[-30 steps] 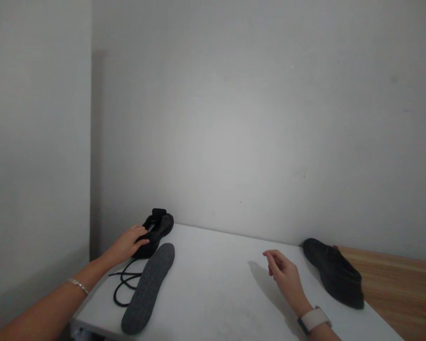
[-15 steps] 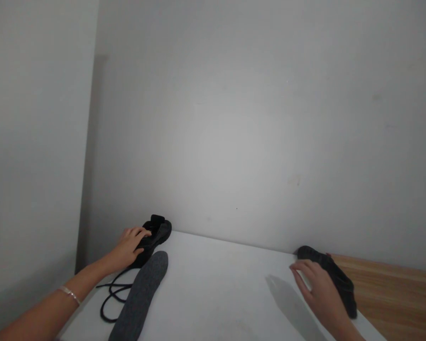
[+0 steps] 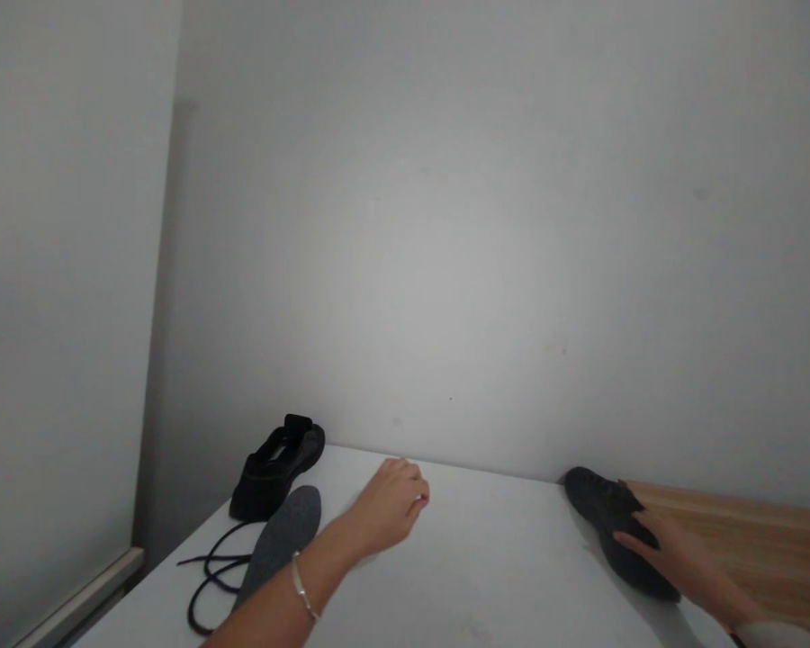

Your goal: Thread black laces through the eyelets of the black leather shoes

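Observation:
My right hand point(image 3: 675, 553) grips a black shoe point(image 3: 604, 513) at the right of the white table, thumb across its near part and the other fingers partly hidden. The shoe's toe points at the wall. Over the middle of the table, my left hand point(image 3: 391, 504) is loosely closed, fingers curled down, with nothing visible in it. A second black shoe point(image 3: 266, 477) stands at the left, its tongue raised. Beside it lies a dark grey insole point(image 3: 287, 526), partly covered by my left forearm. A black shoelace point(image 3: 206, 571) lies looped near that shoe's heel.
The white table point(image 3: 465, 540) meets a grey wall point(image 3: 445, 270) along its far edge. At the right is a wood-grain surface point(image 3: 749, 549). A pale panel point(image 3: 60, 270) rises at the left, with a ledge point(image 3: 81, 598) below it.
My left hand has left the left shoe and moved right to mid-table. My right hand has moved right and taken hold of the right shoe, which has turned slightly.

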Available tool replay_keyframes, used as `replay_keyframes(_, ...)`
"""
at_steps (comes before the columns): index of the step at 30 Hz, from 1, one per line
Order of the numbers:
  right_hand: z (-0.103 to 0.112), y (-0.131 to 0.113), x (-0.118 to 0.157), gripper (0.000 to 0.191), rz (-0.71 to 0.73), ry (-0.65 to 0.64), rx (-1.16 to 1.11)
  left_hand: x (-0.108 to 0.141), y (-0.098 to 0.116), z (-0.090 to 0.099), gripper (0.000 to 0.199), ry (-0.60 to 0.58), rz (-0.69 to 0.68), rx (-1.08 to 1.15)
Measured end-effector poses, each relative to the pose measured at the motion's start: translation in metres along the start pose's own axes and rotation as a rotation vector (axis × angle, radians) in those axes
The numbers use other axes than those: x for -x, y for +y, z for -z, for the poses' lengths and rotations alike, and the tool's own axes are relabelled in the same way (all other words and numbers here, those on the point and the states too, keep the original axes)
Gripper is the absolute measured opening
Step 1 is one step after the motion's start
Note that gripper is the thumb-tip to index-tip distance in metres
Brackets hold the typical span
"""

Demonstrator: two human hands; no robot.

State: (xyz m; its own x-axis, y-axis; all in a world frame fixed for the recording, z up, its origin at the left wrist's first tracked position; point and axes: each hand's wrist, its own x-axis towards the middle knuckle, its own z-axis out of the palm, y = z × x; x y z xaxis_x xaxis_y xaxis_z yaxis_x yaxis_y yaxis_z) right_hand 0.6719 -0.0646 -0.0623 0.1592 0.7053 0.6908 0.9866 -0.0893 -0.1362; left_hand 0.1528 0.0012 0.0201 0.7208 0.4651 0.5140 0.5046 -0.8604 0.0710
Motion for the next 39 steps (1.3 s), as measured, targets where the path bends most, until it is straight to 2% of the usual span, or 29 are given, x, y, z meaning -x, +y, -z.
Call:
replay_keyframes(3, -0.002, -0.031, -0.01, 0.071, 0.03, 0.049, -0.077, -0.022, 0.019, -0.024, 0.018, -0.025, 0.01, 0.0)
replay_keyframes(5, 0.005, -0.067, -0.012, 0.068, 0.114, 0.099, -0.07, -0.03, 0.022, -0.04, 0.018, -0.016, 0.056, 0.05)
replay_keyframes(7, 0.017, -0.111, -0.006, 0.053, 0.234, 0.143, -0.045, -0.034, 0.02, -0.055, 0.017, 0.031, 0.12, 0.146)
replay_keyframes(10, 0.036, -0.186, 0.01, 0.027, 0.461, 0.147, -0.039, -0.034, 0.014, -0.07, 0.016, 0.183, 0.202, 0.331)
replay_keyframes(13, 0.047, -0.255, 0.029, 0.022, 0.637, 0.197, -0.104, -0.031, 0.01, -0.075, 0.019, 0.353, 0.217, 0.51)
replay_keyframes(15, 0.05, -0.292, 0.039, 0.021, 0.705, 0.219, -0.155, -0.028, 0.009, -0.073, 0.021, 0.42, 0.207, 0.595)
replay_keyframes(19, 0.047, -0.341, 0.052, 0.02, 0.778, 0.209, -0.259, -0.023, 0.006, -0.064, 0.021, 0.464, 0.199, 0.712)
replay_keyframes(22, 0.041, -0.356, 0.055, 0.02, 0.785, 0.228, -0.296, -0.022, 0.004, -0.059, 0.021, 0.46, 0.195, 0.788)
replay_keyframes(26, 0.031, -0.36, 0.055, 0.02, 0.765, 0.273, -0.32, -0.02, 0.005, -0.054, 0.027, 0.412, 0.145, 0.839)
replay_keyframes(30, 0.022, -0.357, 0.057, 0.021, 0.734, 0.296, -0.339, -0.018, 0.01, -0.05, 0.013, 0.357, 0.031, 0.828)
replay_keyframes(35, 0.017, -0.354, 0.062, 0.016, 0.702, 0.235, -0.357, -0.014, 0.01, -0.046, 0.008, 0.279, 0.017, 0.742)
replay_keyframes(39, 0.031, -0.346, 0.052, 0.014, 0.664, 0.115, -0.47, -0.012, 0.007, -0.047, 0.013, 0.218, 0.006, 0.636)
